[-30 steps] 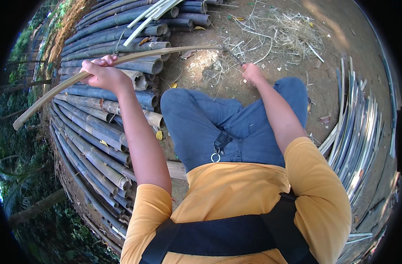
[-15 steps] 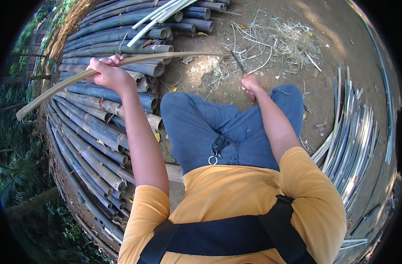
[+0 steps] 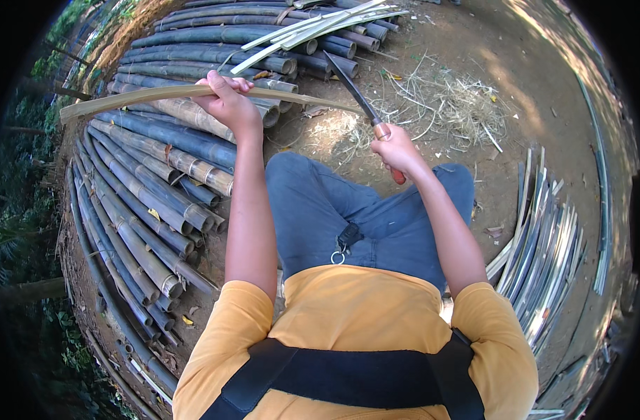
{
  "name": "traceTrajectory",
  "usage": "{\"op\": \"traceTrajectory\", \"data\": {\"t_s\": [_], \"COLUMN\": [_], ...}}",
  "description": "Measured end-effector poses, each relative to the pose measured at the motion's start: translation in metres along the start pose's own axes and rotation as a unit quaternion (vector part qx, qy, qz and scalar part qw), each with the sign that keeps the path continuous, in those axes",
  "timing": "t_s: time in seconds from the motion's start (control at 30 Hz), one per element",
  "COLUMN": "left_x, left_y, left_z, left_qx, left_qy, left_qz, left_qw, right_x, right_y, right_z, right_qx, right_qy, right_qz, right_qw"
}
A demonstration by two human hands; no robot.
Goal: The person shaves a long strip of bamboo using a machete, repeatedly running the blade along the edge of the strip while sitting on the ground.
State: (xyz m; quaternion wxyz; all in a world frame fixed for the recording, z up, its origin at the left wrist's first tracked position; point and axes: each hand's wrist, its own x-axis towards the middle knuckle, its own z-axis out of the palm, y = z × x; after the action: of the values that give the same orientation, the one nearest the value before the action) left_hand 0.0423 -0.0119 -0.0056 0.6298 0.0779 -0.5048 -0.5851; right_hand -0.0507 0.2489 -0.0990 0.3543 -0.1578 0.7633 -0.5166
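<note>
A long, pale bamboo strip (image 3: 141,96) stretches from the far left toward the middle, bowed slightly. My left hand (image 3: 229,103) is closed around it near its middle. In my closed right hand (image 3: 397,148) is a knife (image 3: 349,85) with a long dark blade and a reddish handle end. The blade points away and to the left, and the strip's right tip meets it, or passes just beside it, close to the handle. Both hands are held beyond my bent knees.
Dark bamboo poles (image 3: 187,147) are stacked along the left. Pale split strips (image 3: 313,31) lie across the far poles. Curly shavings (image 3: 460,108) litter the ground ahead. A bundle of thin strips (image 3: 544,245) rests at my right, with a long pole (image 3: 601,189) beyond it.
The knife has come up and the blade now shows fully, tilted away to the left. The strip's left end has risen, and my left hand has shifted right. The whole view has shifted too.
</note>
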Motion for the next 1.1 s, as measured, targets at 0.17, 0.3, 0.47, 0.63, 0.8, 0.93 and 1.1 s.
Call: {"op": "traceTrajectory", "data": {"t_s": [0.17,0.3,0.47,0.63,0.8,0.93,1.1], "left_x": [-0.010,-0.016,-0.024,-0.032,-0.031,-0.038,-0.040], "left_y": [0.004,0.007,0.009,0.011,0.009,0.010,0.013], "left_z": [-0.002,-0.002,-0.005,0.002,0.005,0.000,0.000], "left_qx": [-0.032,-0.029,-0.024,-0.031,-0.053,-0.050,-0.041], "left_qy": [-0.016,-0.015,-0.027,-0.033,-0.057,-0.051,-0.038], "left_qz": [-0.006,-0.008,-0.001,0.003,0.004,0.013,0.004], "left_qw": [0.999,0.999,0.999,0.999,0.997,0.997,0.998], "right_x": [-0.034,-0.034,-0.023,-0.027,-0.006,-0.036,-0.027], "right_y": [-0.024,-0.014,-0.001,-0.005,0.014,0.002,0.005], "right_z": [0.037,0.054,0.050,0.046,0.028,0.037,0.028], "right_qx": [-0.142,-0.183,-0.216,-0.209,-0.208,-0.193,-0.226], "right_qy": [0.036,0.060,0.072,0.047,0.078,0.046,0.072], "right_qz": [-0.138,-0.131,-0.091,-0.086,-0.079,-0.095,-0.060], "right_qw": [0.979,0.973,0.969,0.973,0.972,0.975,0.970]}}
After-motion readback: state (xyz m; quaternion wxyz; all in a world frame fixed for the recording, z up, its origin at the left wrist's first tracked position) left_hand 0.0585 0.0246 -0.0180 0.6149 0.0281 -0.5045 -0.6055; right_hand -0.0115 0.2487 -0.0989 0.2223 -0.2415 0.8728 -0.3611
